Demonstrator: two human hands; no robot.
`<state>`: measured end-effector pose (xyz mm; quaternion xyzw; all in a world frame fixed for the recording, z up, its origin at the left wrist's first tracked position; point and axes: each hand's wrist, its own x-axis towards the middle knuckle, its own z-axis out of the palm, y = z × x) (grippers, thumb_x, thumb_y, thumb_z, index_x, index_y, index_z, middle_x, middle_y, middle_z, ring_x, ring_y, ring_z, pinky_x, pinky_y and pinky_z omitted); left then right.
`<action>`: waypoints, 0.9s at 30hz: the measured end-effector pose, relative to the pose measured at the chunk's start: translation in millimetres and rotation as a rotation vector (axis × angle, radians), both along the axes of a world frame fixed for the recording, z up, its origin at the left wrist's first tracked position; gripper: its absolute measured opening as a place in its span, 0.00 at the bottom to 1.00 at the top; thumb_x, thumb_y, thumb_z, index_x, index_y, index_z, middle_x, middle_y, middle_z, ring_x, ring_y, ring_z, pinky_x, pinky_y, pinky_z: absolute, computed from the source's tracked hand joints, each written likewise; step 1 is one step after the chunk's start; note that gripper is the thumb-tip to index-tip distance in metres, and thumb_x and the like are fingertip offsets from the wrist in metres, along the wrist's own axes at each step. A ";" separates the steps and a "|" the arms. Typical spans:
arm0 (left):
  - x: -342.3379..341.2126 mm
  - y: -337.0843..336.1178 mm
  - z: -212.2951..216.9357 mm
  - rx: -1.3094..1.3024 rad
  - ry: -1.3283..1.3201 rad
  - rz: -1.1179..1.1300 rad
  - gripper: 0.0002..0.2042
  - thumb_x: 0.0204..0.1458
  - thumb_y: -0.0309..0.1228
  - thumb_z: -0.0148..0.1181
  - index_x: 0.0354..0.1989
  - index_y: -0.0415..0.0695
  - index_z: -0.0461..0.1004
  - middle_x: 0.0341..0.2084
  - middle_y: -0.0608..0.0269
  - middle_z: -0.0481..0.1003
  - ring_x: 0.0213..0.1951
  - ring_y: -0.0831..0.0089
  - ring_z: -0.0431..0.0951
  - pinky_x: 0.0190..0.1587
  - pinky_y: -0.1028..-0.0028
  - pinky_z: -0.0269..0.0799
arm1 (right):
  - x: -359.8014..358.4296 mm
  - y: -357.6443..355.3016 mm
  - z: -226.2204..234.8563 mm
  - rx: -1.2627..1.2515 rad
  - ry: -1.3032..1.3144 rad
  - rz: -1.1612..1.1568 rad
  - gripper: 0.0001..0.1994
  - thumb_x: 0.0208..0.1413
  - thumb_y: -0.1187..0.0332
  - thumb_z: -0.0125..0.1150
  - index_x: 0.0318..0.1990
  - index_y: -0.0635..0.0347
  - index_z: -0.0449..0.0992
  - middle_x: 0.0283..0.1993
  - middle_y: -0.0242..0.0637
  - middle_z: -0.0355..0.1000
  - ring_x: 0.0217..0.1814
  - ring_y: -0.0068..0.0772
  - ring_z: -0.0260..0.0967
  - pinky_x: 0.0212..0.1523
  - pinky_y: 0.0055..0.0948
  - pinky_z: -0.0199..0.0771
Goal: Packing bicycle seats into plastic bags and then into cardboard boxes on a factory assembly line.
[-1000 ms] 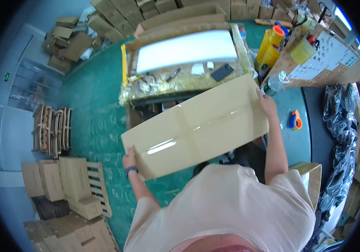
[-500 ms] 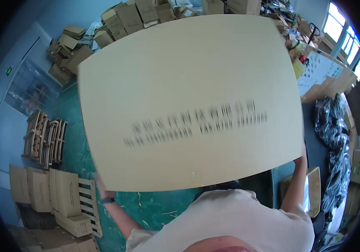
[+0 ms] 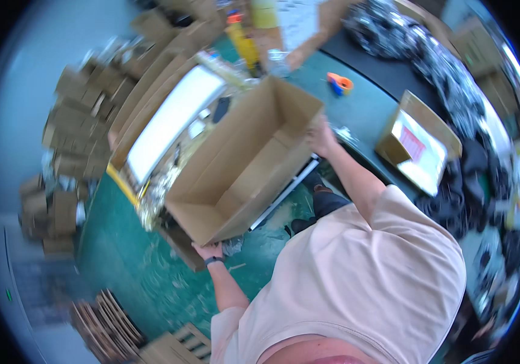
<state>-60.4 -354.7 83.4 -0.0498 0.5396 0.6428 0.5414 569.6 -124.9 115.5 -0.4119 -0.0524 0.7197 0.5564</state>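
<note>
A long, open-topped cardboard box [image 3: 220, 161] is held in front of me, tilted so that its bare inside shows. My left hand [image 3: 208, 250] grips its near left end from below, with the fingers partly hidden under the cardboard. At the opposite end, my right hand [image 3: 320, 138] closes over the right end wall. A dark band circles my left wrist. Just beyond the box lies a long white panel-like piece [image 3: 175, 124] in a bed of cardboard, with clear film and small items beside it.
On the green worktable [image 3: 366, 109] to the right is an orange and blue tape dispenser [image 3: 340, 85]. A small carton [image 3: 393, 145] with a white sheet stands at its edge. Dark plastic film [image 3: 442, 73] lies behind. Stacked cartons [image 3: 81, 130] and wooden pallets [image 3: 105, 327] are at left.
The box has come down and turned, from its broad printed side filling the view to its open top showing. My view has swung to the right, toward the worktable. Both hands keep hold.
</note>
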 end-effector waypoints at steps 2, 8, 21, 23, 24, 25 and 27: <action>26.8 6.7 0.0 -0.035 0.043 0.074 0.53 0.54 0.80 0.44 0.82 0.56 0.57 0.82 0.58 0.54 0.81 0.50 0.51 0.80 0.39 0.43 | 10.2 -34.4 22.4 -0.006 -0.051 0.201 0.54 0.68 0.22 0.36 0.85 0.60 0.45 0.87 0.57 0.44 0.90 0.58 0.37 0.87 0.56 0.37; 141.2 13.0 9.1 -0.137 0.013 0.274 0.51 0.62 0.75 0.42 0.82 0.48 0.52 0.82 0.52 0.53 0.81 0.50 0.53 0.80 0.41 0.51 | 122.2 -203.5 37.2 0.265 -1.041 0.799 0.37 0.68 0.41 0.63 0.70 0.66 0.74 0.69 0.53 0.76 0.72 0.50 0.74 0.72 0.44 0.73; 800.7 -27.2 68.5 0.668 0.925 -1.520 0.12 0.71 0.32 0.61 0.43 0.34 0.84 0.32 0.59 0.86 0.37 0.75 0.85 0.44 0.73 0.80 | 532.1 -512.6 32.1 -0.519 -1.998 -0.398 0.47 0.52 0.67 0.79 0.78 0.59 0.58 0.71 0.57 0.68 0.73 0.61 0.66 0.71 0.51 0.69; 893.7 -35.6 71.2 0.809 1.032 -1.644 0.11 0.68 0.33 0.64 0.43 0.36 0.86 0.30 0.59 0.85 0.34 0.77 0.83 0.40 0.73 0.78 | 561.5 -488.7 37.5 -0.587 -1.918 -0.215 0.51 0.48 0.66 0.82 0.80 0.52 0.57 0.75 0.59 0.61 0.74 0.66 0.64 0.72 0.54 0.71; 933.8 -36.2 58.9 0.893 1.195 -1.689 0.11 0.66 0.34 0.67 0.43 0.38 0.86 0.28 0.57 0.84 0.31 0.74 0.83 0.38 0.72 0.77 | 580.0 -478.1 25.3 -0.570 -1.943 -0.164 0.51 0.47 0.65 0.83 0.79 0.44 0.58 0.76 0.59 0.60 0.74 0.66 0.63 0.70 0.54 0.73; 976.5 -44.1 53.6 0.921 1.172 -1.713 0.11 0.64 0.36 0.69 0.42 0.39 0.87 0.27 0.53 0.84 0.29 0.69 0.83 0.36 0.68 0.77 | 597.5 -471.2 10.4 -0.576 -2.001 -0.111 0.48 0.47 0.64 0.82 0.76 0.43 0.62 0.75 0.57 0.62 0.73 0.65 0.65 0.68 0.54 0.76; 1050.3 -56.1 40.5 0.994 1.224 -1.768 0.13 0.61 0.41 0.72 0.37 0.43 0.86 0.28 0.52 0.84 0.31 0.55 0.86 0.36 0.62 0.78 | 635.4 -468.3 -3.0 -0.571 -2.052 -0.047 0.44 0.47 0.63 0.82 0.74 0.42 0.66 0.74 0.55 0.64 0.71 0.65 0.67 0.66 0.54 0.78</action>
